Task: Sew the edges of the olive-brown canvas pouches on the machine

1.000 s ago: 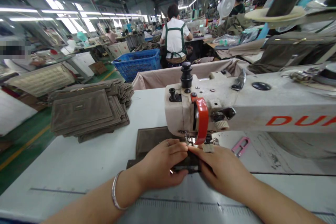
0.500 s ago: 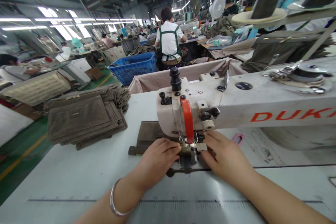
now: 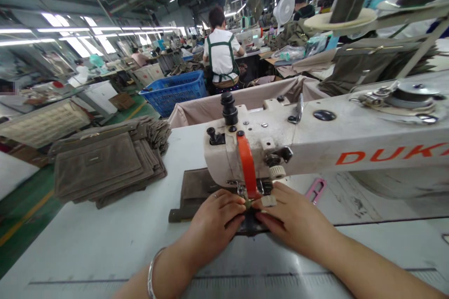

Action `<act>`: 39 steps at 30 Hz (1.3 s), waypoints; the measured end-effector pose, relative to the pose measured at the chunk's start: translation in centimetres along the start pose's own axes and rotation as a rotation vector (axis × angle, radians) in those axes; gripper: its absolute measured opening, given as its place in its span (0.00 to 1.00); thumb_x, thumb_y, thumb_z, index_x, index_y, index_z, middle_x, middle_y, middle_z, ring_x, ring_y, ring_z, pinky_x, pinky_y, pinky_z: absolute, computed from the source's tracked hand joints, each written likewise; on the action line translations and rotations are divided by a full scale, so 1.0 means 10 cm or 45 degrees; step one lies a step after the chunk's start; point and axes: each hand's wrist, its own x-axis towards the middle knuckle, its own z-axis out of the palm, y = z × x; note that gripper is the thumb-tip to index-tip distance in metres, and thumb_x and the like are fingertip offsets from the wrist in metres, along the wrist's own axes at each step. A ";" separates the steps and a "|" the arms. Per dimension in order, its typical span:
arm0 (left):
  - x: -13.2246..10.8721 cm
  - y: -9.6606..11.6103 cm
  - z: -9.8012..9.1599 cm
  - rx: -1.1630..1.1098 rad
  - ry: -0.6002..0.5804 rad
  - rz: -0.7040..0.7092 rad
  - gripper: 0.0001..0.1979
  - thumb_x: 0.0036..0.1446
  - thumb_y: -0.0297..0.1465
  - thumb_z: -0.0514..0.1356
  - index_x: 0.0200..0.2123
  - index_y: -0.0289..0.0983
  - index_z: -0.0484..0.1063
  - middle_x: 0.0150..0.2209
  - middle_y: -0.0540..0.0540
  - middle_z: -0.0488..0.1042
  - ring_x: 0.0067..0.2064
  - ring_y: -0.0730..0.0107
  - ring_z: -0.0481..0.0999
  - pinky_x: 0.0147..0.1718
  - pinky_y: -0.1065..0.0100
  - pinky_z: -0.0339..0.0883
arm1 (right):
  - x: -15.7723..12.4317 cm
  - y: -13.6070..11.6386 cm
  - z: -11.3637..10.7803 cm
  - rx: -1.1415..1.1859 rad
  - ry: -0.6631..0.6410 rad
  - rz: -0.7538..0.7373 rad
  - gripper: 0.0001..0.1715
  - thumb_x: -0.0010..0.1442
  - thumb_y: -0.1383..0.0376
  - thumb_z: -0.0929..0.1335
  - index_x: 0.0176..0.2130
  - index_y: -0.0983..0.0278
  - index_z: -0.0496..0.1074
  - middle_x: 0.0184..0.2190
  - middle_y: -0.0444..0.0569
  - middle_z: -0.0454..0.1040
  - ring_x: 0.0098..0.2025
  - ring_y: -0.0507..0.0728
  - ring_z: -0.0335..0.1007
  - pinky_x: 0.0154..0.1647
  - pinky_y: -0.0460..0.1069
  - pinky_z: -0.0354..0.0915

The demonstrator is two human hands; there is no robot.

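Note:
A white sewing machine (image 3: 326, 133) with an orange lever guard (image 3: 247, 163) stands over a dark olive fabric piece (image 3: 198, 186), which lies flat on the table with a folded strip along its near edge. My left hand (image 3: 218, 217), with a ring and a silver bangle, pinches the fabric's edge just left of the needle area. My right hand (image 3: 293, 210) is closed on the same fabric from the right, a small beige pad on its index finger. The fingertips of both hands almost meet below the presser foot, hiding the stitching spot.
Left on the table lies a stack of olive fabric panels (image 3: 101, 163). A pink thread snipper (image 3: 316, 191) lies under the machine arm. Beyond the table are a beige cloth-lined bin (image 3: 185, 114), a blue crate (image 3: 175, 93) and a seated person (image 3: 221, 53). Printed ruler marks (image 3: 210, 282) run along the near edge.
My right hand has moved left, its fingertips now close to my left hand's. The gap between them at the presser foot has narrowed. The view has shifted slightly.

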 end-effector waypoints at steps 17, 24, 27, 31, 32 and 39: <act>0.10 -0.04 0.05 0.129 0.054 0.030 0.08 0.65 0.27 0.56 0.37 0.38 0.75 0.38 0.47 0.80 0.40 0.65 0.78 0.45 0.62 0.72 | 0.00 0.00 0.16 -0.045 0.087 0.013 0.12 0.63 0.71 0.64 0.42 0.59 0.76 0.37 0.49 0.76 0.40 0.58 0.70 0.39 0.51 0.67; 0.17 -0.11 0.08 0.137 0.072 -0.030 0.05 0.60 0.25 0.60 0.35 0.39 0.76 0.36 0.47 0.80 0.39 0.63 0.78 0.44 0.62 0.72 | 0.04 0.06 0.21 -0.184 0.081 0.135 0.11 0.63 0.69 0.63 0.38 0.63 0.76 0.35 0.53 0.76 0.37 0.62 0.72 0.37 0.55 0.70; 0.17 -0.13 0.10 0.140 0.087 -0.072 0.05 0.58 0.24 0.62 0.35 0.40 0.76 0.36 0.48 0.80 0.39 0.62 0.77 0.44 0.61 0.72 | 0.05 0.06 0.23 -0.205 0.065 0.172 0.12 0.63 0.68 0.63 0.36 0.63 0.76 0.35 0.54 0.75 0.36 0.62 0.73 0.37 0.55 0.70; 0.14 -0.16 0.13 0.115 0.127 -0.099 0.06 0.56 0.24 0.63 0.35 0.40 0.76 0.36 0.48 0.80 0.40 0.62 0.77 0.44 0.61 0.72 | 0.05 0.06 0.25 -0.222 0.073 0.175 0.12 0.63 0.69 0.63 0.37 0.64 0.76 0.35 0.55 0.75 0.36 0.62 0.72 0.38 0.56 0.70; 0.14 -0.17 0.14 0.112 0.133 -0.101 0.06 0.56 0.24 0.63 0.35 0.40 0.76 0.37 0.48 0.80 0.40 0.62 0.77 0.44 0.61 0.72 | 0.05 0.06 0.25 -0.223 0.072 0.177 0.12 0.63 0.69 0.63 0.37 0.64 0.76 0.35 0.55 0.75 0.37 0.62 0.72 0.38 0.56 0.70; 0.14 -0.18 0.14 0.122 0.138 -0.114 0.06 0.56 0.24 0.64 0.36 0.41 0.77 0.37 0.48 0.80 0.40 0.61 0.77 0.43 0.60 0.71 | 0.07 0.06 0.25 -0.244 0.030 0.206 0.10 0.63 0.69 0.64 0.38 0.62 0.76 0.35 0.52 0.75 0.37 0.60 0.72 0.38 0.53 0.68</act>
